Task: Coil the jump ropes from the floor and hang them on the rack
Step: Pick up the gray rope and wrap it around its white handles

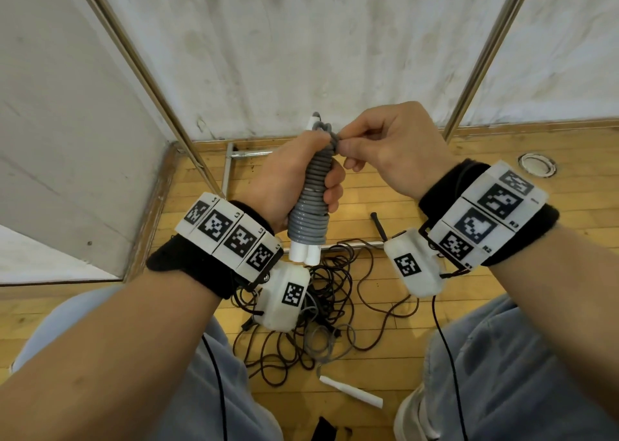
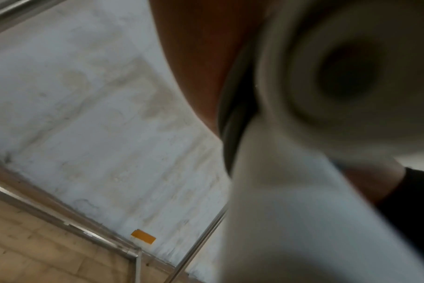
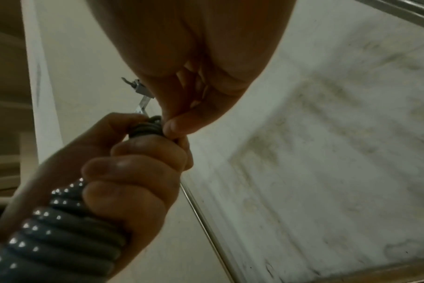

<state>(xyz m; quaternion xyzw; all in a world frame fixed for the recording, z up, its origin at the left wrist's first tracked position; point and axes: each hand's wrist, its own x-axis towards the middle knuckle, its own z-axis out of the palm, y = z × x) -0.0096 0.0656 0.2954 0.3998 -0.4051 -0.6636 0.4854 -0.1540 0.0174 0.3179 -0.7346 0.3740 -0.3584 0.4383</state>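
Observation:
A grey jump rope is wound in tight turns around its white handles, held upright at mid-frame. My left hand grips the wound bundle around its middle. My right hand pinches the rope's end at the top of the bundle between thumb and forefinger. In the right wrist view the grey coils run under my left fingers, and my right fingertips nip the top turns. The left wrist view shows only blurred white handle ends.
A tangle of dark brown rope lies on the wooden floor below my hands, with a black handle, a loose white handle and some grey rope. Metal rack poles rise left and right against the white wall.

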